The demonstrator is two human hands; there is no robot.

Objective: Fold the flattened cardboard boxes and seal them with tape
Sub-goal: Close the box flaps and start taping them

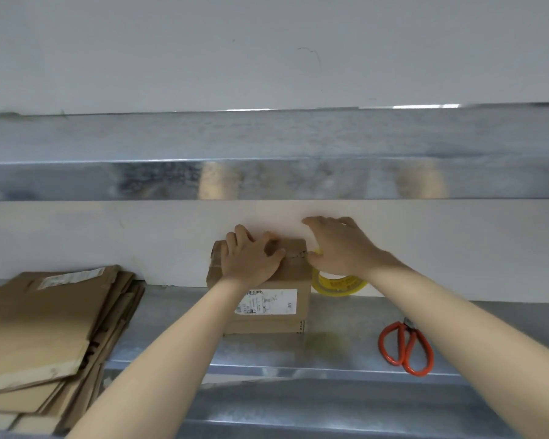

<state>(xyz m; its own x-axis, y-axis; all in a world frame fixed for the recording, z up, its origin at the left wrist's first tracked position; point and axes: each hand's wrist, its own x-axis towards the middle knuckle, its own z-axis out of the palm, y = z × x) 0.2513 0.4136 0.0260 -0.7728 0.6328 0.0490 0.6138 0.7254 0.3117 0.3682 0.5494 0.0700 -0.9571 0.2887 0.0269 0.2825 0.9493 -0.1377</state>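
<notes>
Brown box [267, 323] with white label [267, 301], yellow tape roll [336, 285], orange scissors [405, 340], grey metal shelf [346, 337]

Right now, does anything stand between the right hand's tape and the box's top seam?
Nothing visible does. The right hand holds the tape roll at the right edge of the box; the left hand presses the top further left, and the scissors lie apart.

Pale wall [267, 52], metal shelves [346, 353]

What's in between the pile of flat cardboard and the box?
Only bare metal shelf, seen in the head view, between the pile and the box.
</notes>
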